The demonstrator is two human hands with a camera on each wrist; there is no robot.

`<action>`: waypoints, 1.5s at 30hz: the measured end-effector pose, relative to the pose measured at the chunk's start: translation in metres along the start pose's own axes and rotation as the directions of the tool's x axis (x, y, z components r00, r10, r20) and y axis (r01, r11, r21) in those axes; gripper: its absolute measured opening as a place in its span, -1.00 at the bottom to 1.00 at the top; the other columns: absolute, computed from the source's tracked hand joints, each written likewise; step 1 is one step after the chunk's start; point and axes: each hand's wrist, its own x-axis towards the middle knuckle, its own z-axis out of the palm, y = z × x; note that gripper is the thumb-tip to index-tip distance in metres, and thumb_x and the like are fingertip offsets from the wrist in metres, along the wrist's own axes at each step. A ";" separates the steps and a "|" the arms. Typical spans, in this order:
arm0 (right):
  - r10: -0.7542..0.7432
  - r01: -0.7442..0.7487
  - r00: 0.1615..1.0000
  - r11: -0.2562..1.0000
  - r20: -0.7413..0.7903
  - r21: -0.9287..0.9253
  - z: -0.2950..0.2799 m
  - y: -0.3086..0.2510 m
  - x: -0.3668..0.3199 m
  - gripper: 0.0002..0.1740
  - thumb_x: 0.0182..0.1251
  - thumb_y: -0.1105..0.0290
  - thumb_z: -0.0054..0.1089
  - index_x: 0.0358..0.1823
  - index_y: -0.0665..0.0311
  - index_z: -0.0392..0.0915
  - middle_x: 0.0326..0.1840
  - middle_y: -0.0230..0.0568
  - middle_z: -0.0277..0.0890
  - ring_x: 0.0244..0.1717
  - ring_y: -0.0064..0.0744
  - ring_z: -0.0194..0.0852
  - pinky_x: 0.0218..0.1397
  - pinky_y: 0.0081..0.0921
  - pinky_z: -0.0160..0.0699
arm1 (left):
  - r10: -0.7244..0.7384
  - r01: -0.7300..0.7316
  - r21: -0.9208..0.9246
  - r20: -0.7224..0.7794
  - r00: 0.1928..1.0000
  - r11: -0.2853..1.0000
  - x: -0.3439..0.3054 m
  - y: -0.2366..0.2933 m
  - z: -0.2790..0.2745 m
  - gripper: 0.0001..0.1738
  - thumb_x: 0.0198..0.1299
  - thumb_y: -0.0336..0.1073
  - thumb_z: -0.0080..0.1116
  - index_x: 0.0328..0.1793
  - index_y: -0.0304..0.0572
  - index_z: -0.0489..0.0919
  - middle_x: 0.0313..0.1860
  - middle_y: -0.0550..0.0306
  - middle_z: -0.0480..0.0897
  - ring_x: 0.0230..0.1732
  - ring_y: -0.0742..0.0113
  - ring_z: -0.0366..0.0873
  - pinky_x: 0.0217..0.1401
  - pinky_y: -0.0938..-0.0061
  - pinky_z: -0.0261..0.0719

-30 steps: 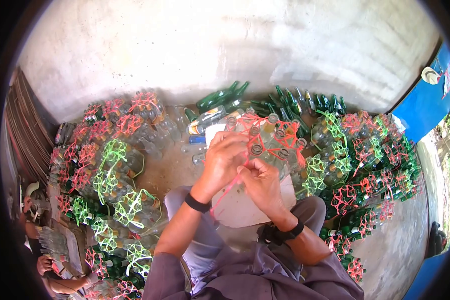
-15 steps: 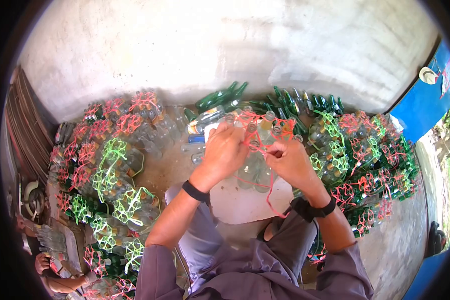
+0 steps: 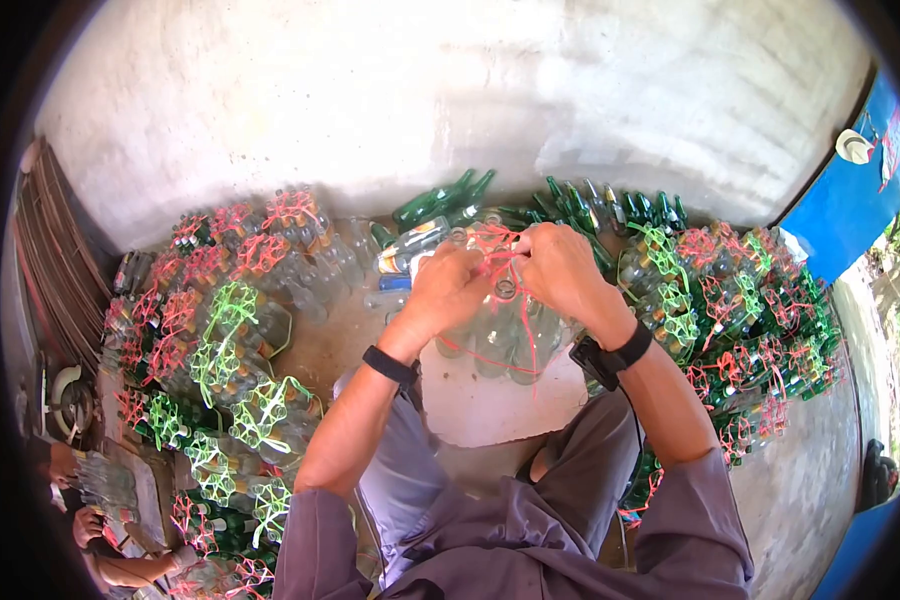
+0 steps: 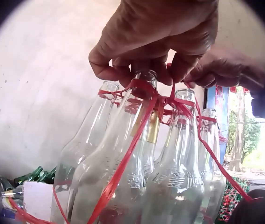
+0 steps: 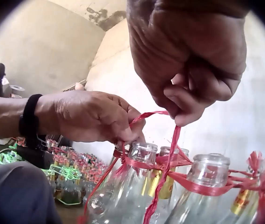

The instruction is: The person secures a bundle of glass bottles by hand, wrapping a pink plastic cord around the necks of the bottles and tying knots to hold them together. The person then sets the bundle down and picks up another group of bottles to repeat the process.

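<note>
Several clear glass bottles [image 3: 490,350] stand bunched upright, their necks laced together with red plastic twine [image 5: 158,191]. My right hand [image 5: 193,60] pinches a strand of this twine just above the bottle mouths. From there the strand hangs down past the necks, and another stretch runs across to my left hand [image 5: 90,114]. The fingers of that left hand pinch the twine right at a bottle's rim. Seen from the left wrist, a loop wraps one bottle neck [image 4: 144,86] under the fingers. Both hands hide part of the lacing in the head view.
The bunch stands on a white board [image 3: 510,405] between the knees. Bundles tied with green and red twine crowd the left [image 3: 232,330] and right [image 3: 760,340]. Loose green bottles [image 3: 435,200] lie along the wall [image 3: 470,90]. Another person's hand [image 3: 88,525] shows at lower left.
My hands have moved up and forward over the bottle necks, the right hand going farther. The twine end that hung toward my lap has been drawn up, and more of the bottles shows.
</note>
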 end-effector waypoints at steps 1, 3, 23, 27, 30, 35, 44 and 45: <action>-0.001 0.001 1.000 1.000 -0.001 0.001 0.004 0.002 0.004 -0.88 0.08 0.49 0.22 -0.45 0.44 0.64 -0.42 0.23 0.57 -0.34 0.26 0.59 -0.24 -0.01 0.53 | -0.012 0.012 -0.021 0.015 1.000 1.000 0.001 0.000 -0.001 -0.74 0.19 -0.18 0.20 -0.41 -0.22 0.58 -0.37 -0.13 0.63 -0.09 -0.17 0.53 -0.07 -0.03 0.44; 0.115 -0.136 0.973 0.986 0.199 0.098 0.010 0.006 0.010 -0.88 0.03 0.51 0.20 -0.49 0.44 0.66 -0.35 0.33 0.62 -0.18 0.29 0.66 -0.04 0.03 0.62 | -0.024 0.025 -0.042 0.030 0.999 0.999 0.001 0.000 -0.001 -0.73 0.20 -0.17 0.19 -0.40 -0.24 0.58 -0.36 -0.17 0.62 -0.09 -0.18 0.52 -0.07 -0.03 0.44; 0.318 -0.455 0.884 0.755 0.342 0.473 0.035 0.023 0.015 -0.81 -0.06 0.53 0.28 -0.75 0.44 0.56 -0.80 -0.19 0.43 -0.72 -0.45 0.39 -0.60 -0.31 0.31 | -0.157 0.233 -0.455 0.199 0.967 0.860 -0.001 -0.002 -0.007 -0.79 0.19 -0.30 0.15 -0.29 -0.34 0.63 -0.55 0.14 0.49 -0.44 0.41 0.38 -0.34 0.35 0.36; 0.369 -0.515 0.856 0.658 0.361 0.550 0.035 0.015 0.013 -0.80 -0.08 0.53 0.28 -0.77 0.43 0.54 -0.80 -0.22 0.43 -0.72 -0.47 0.38 -0.63 -0.34 0.26 | -0.154 0.235 -0.494 0.201 0.968 0.837 -0.003 -0.007 -0.005 -0.79 0.18 -0.28 0.15 -0.29 -0.33 0.62 -0.54 0.18 0.47 -0.43 0.42 0.38 -0.34 0.37 0.35; 0.351 -0.454 0.891 0.695 0.288 0.558 0.040 0.013 0.013 -0.77 -0.08 0.54 0.28 -0.81 0.44 0.51 -0.82 -0.18 0.43 -0.71 -0.41 0.46 -0.59 -0.34 0.36 | -0.133 0.209 -0.499 0.185 0.974 0.841 -0.005 -0.013 -0.003 -0.80 0.19 -0.29 0.15 -0.29 -0.31 0.63 -0.53 0.21 0.47 -0.42 0.43 0.37 -0.33 0.39 0.35; 0.432 -0.481 0.876 0.747 0.215 0.459 0.039 0.001 0.007 -0.85 -0.09 0.54 0.33 -0.48 0.52 0.62 -0.66 -0.01 0.58 -0.56 -0.29 0.65 -0.44 -0.34 0.57 | -0.154 0.239 -0.546 0.198 0.968 0.803 -0.004 -0.012 -0.003 -0.83 0.17 -0.30 0.16 -0.32 -0.28 0.62 -0.52 0.23 0.46 -0.41 0.45 0.36 -0.33 0.40 0.33; 0.432 -0.535 0.843 0.614 0.320 0.581 0.032 -0.006 0.005 -0.49 0.04 0.64 0.30 0.10 0.64 0.51 -0.36 -0.05 0.64 -0.47 -0.33 0.67 -0.40 -0.41 0.58 | -0.160 0.274 -0.574 0.241 0.957 0.771 -0.006 -0.016 -0.005 -0.85 0.18 -0.35 0.17 -0.23 -0.29 0.64 -0.27 0.22 0.58 -0.24 0.47 0.42 -0.15 0.49 0.39; 0.415 -0.546 0.836 0.571 0.359 0.613 0.029 -0.005 0.005 -0.46 0.09 0.65 0.28 0.17 0.66 0.46 -0.33 -0.08 0.63 -0.47 -0.35 0.65 -0.41 -0.43 0.57 | -0.161 0.275 -0.576 0.242 0.957 0.770 -0.006 -0.015 -0.006 -0.85 0.18 -0.35 0.17 -0.23 -0.29 0.64 -0.27 0.22 0.58 -0.24 0.47 0.42 -0.15 0.49 0.39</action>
